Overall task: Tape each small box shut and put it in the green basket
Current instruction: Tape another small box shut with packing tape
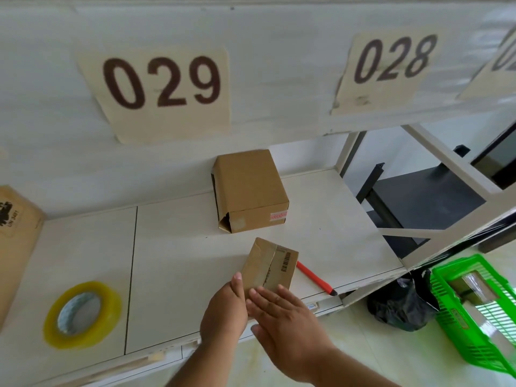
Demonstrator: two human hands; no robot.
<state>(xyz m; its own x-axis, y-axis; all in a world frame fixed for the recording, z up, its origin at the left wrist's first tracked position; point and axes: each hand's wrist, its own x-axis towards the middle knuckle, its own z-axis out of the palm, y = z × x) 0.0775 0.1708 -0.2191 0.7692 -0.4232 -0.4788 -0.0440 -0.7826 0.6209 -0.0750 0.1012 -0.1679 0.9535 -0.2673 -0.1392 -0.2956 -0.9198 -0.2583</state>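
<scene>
At the far left edge a big cardboard carton (15, 241) stands against the white surface (173, 275). Near it, toward the front, a roll of clear yellowish tape (82, 314) lies flat. Above, on the wall, hang number cards 029 (164, 90) and 028 (391, 71). In the middle, farther back, a larger brown box (251, 191) rests with one end flap loose. Nearer, a small box (269, 268) with a barcode label sits tilted at the front of the surface. The left hand (223, 311) grips its near left side, thumb up along the edge. The right hand (284, 319) lies open, fingers flat against the near face of the small box. Just right of the box a red cutter (315, 277) lies on the surface. At the far right, on the floor, a green basket (452, 317) holds a box, beside a black bag (399, 305).
</scene>
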